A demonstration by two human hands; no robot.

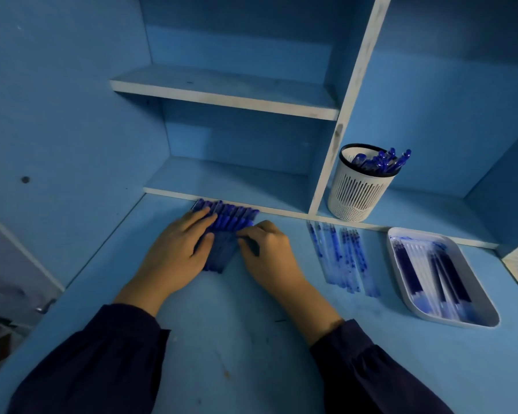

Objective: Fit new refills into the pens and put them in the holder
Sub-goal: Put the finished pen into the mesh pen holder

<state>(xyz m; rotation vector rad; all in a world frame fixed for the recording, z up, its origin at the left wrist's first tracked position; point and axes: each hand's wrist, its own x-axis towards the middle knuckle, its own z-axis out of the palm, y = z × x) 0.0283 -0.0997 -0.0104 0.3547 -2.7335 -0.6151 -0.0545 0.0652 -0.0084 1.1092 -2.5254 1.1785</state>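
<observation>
Dark sleeves [102, 363] nearest, forearms out over the blue desk [222, 339]. Row of pens [231, 219] at the desk's back edge, under both hands: left hand [174, 252] flat across it, fingers straight; right hand [269, 249] curled, pinching its right edge. Rightward, loose refills [341, 258], then white tray [461, 321] of refills; slotted holder [356, 192] with pens behind, on the shelf [425, 213].

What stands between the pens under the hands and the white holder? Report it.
Nothing blocks a lifted path. From the row of blue pens rightward, the white upright shelf divider stands just left of the white slotted cup holder, and a low white ledge fronts it; loose clear refills lie beside the route.
</observation>
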